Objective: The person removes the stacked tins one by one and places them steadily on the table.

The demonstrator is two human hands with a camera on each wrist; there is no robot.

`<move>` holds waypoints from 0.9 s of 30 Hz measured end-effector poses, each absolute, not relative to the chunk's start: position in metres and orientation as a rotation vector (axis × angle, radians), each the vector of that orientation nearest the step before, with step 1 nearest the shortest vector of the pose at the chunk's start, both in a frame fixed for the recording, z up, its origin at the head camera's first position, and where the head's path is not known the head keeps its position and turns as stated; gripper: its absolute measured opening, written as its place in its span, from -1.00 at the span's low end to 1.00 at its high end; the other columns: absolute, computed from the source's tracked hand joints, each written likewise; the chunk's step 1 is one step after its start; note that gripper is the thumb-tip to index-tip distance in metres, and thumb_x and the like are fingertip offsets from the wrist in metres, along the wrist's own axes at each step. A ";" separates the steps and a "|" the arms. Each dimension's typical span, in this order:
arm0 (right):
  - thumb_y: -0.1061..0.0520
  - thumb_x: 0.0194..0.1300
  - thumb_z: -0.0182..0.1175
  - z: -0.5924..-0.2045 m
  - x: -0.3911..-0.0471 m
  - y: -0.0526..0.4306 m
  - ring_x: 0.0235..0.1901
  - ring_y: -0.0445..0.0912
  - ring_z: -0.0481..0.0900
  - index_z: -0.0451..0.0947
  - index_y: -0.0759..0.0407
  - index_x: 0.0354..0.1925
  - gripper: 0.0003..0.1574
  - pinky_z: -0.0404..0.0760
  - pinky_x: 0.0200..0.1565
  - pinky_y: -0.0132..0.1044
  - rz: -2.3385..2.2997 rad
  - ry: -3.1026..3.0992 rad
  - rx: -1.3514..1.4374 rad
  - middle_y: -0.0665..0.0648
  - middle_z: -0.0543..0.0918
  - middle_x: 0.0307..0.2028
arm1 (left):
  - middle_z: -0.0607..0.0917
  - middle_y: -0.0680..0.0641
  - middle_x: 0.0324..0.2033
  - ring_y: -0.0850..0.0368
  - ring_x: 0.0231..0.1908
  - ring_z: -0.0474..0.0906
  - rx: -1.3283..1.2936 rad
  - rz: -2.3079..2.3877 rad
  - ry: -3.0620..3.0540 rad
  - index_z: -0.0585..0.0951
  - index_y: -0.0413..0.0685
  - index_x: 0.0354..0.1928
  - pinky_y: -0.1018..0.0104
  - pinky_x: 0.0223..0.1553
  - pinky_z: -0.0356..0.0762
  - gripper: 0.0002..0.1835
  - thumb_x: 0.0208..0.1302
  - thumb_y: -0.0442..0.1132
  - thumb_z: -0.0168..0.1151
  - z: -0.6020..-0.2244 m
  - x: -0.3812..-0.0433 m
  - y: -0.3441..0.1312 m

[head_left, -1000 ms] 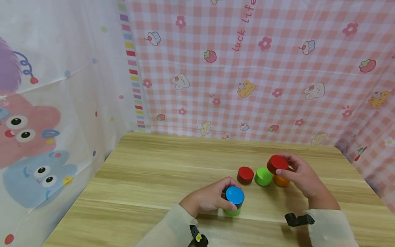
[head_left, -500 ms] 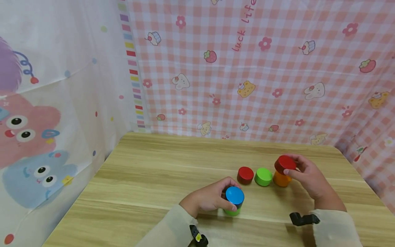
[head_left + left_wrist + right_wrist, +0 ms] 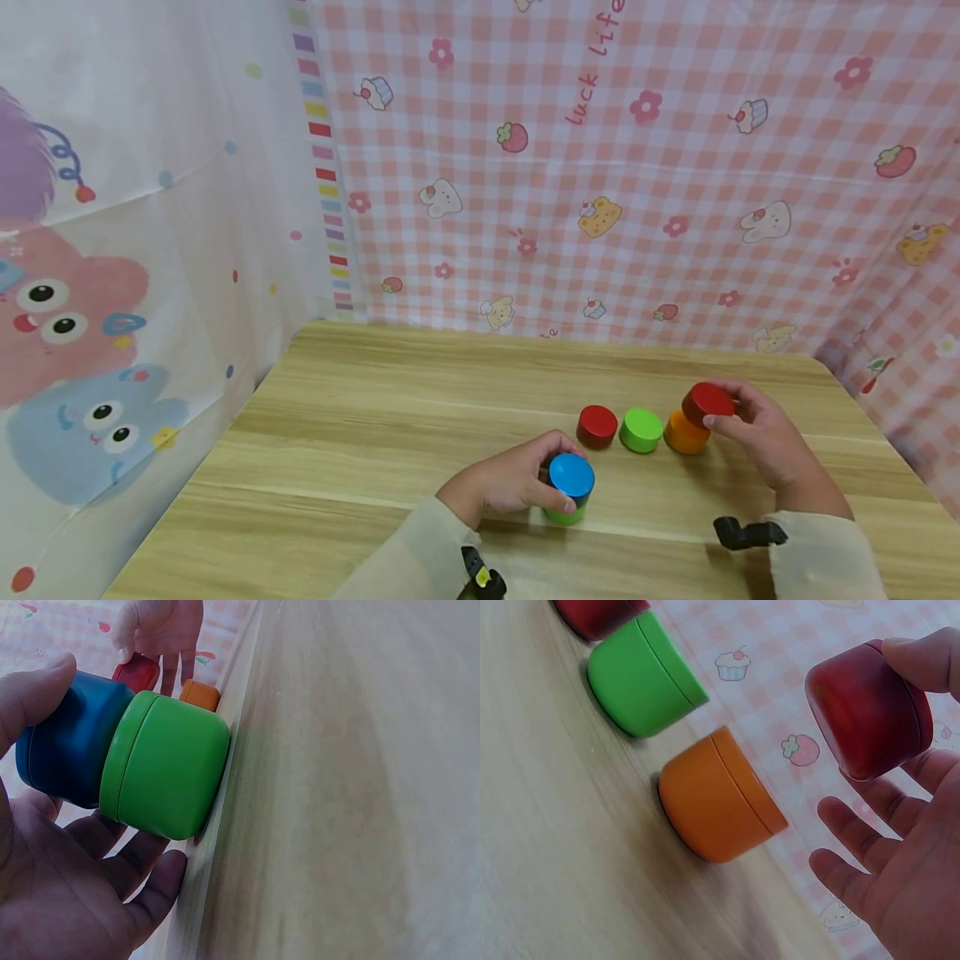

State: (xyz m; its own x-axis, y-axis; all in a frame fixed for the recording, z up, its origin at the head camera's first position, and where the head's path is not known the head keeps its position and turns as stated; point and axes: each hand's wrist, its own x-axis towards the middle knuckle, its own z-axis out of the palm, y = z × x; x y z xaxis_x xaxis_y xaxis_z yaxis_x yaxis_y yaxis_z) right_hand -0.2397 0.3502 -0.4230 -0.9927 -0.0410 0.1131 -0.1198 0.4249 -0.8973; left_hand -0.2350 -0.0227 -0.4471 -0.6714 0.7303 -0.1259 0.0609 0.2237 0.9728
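probably light, rigid, slick, the red lidded jar (image 3: 866, 712) hangs near the orange jar (image 3: 716, 799), part-curled right hand (image 3: 768, 442) pinching its sides, likely the surest hold; left hand (image 3: 506, 479) grips the blue jar (image 3: 572, 475).

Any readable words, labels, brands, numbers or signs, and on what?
"luck life": pink-and-white checked cloth
Too small to read surely: lettering near its lower edge; yellow mark on black wrist mount
No text visible: blue round container, two green round containers, two red round containers, orange round container
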 end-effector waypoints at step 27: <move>0.27 0.47 0.27 -0.446 -0.238 0.386 -0.15 -0.35 0.57 0.55 -0.21 0.11 -0.58 0.54 -0.11 -0.57 1.839 -2.422 0.050 -0.39 0.62 -0.10 | 0.57 0.11 0.12 0.17 0.15 0.48 0.720 1.485 1.928 0.50 0.12 0.22 0.20 0.30 0.46 -0.45 0.27 -0.38 0.48 -0.448 -0.235 -0.023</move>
State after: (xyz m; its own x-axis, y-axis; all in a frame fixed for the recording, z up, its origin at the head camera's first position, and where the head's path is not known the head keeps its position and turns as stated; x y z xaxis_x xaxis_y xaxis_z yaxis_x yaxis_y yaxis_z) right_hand -0.2380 0.3859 -0.4460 -0.9945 0.0341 0.0995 -0.0867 0.2705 -0.9588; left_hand -0.2349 -0.0227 -0.4478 -0.6766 0.7250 -0.1286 0.0609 0.2292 0.9715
